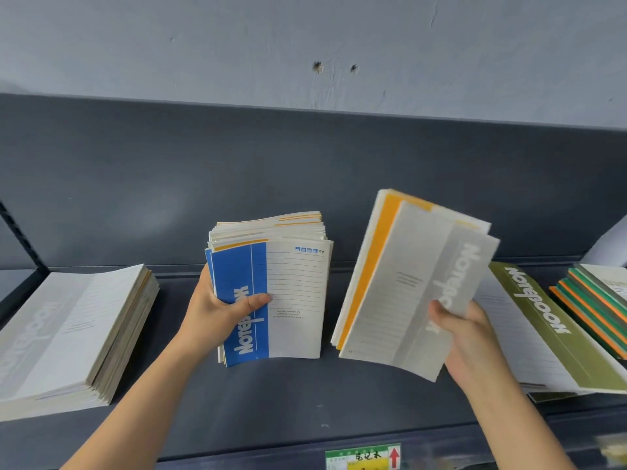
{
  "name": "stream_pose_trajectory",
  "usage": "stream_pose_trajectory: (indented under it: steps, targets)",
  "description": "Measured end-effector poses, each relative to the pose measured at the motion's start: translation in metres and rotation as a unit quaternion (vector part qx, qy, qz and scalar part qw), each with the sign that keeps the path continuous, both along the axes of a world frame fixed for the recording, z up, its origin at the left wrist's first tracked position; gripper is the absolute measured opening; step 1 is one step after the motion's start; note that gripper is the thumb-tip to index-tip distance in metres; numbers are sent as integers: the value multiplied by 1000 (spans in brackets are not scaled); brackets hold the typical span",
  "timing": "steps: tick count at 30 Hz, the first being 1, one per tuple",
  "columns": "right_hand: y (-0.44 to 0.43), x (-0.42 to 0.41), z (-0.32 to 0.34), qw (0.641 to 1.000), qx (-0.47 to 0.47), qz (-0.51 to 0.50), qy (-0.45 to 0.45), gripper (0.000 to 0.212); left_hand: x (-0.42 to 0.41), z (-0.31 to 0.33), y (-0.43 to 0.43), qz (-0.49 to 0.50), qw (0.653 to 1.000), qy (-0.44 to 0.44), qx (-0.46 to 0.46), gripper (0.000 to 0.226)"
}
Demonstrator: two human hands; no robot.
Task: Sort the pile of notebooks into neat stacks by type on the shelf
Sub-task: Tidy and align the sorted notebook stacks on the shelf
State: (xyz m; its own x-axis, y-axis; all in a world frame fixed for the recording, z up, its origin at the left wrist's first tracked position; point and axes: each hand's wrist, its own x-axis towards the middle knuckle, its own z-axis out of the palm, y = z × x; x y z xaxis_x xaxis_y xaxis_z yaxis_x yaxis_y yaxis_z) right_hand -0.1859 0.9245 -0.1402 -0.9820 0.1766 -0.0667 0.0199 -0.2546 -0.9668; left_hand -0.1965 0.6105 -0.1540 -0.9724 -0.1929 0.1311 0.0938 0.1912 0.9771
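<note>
I logged: right hand (471, 337) clasped grey notebooks (417, 283), fingers (438, 312) curled; grey stack (68, 327) lay left, past left hand (217, 310) gripping blue-topped bundle (291, 293).

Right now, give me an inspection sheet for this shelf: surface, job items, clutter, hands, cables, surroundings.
surface: dark grey shelf, bare at front centre.
job's things: grey-cover stack lies flat at left; blue-topped bundle is held in the middle; grey and yellow notebooks are held tilted right of it; olive notebook lies at right; orange-and-green stack lies far right.
clutter: nothing seen.
grippers: left hand grips the blue-topped bundle, thumb on its cover; right hand grips the grey and yellow notebooks.
cables: nothing seen.
surroundings: pale wall with two small holes; green label with a red arrow on the shelf's front edge.
</note>
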Motion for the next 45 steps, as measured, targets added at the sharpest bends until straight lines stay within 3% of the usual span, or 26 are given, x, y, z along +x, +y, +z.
stream_pose_trajectory:
  steps: [5, 7, 11, 14, 17, 21, 25, 35, 38, 41, 45]
  targets:
    - [-27, 13, 11, 992, -71, 88, 50, 38, 2, 2, -2, -20, 1000, 13, -6, 67]
    - [-56, 13, 7, 993, -26, 105, 51, 35, 6, 3, -5, -35, 999, 18, -15, 75]
    - [-111, 6, -10, 996, 56, 57, 28, 32, 12, 4, -12, -95, 995, 5, 9, 114]
    - [-135, 4, -22, 996, 64, 64, 16, 34, 12, 4, -14, -121, 993, 2, 17, 100]
    - [-142, 3, -30, 991, 59, 118, 11, 57, 13, 0, -15, -90, 996, 23, -9, 82]
    - [-129, -14, -21, 979, 53, 194, 38, 99, 15, -6, -19, -106, 994, 17, -20, 81]
    - [-117, -35, -2, 953, 73, 291, 38, 78, 15, -9, -23, -149, 988, 9, -25, 82]
    - [-110, -36, -2, 965, 93, 235, 69, 63, 9, -12, -6, -119, 992, 38, 8, 87]
    - [-103, -35, -3, 961, 108, 248, 64, 86, 6, -6, 0, -142, 988, 62, -9, 99]
    - [-99, -33, 1, 956, 61, 275, 86, 113, 8, 5, 5, -140, 987, 78, 19, 122]
    - [-108, -28, 10, 949, 29, 287, 128, 118, 9, 8, 8, -125, 988, 77, 42, 125]
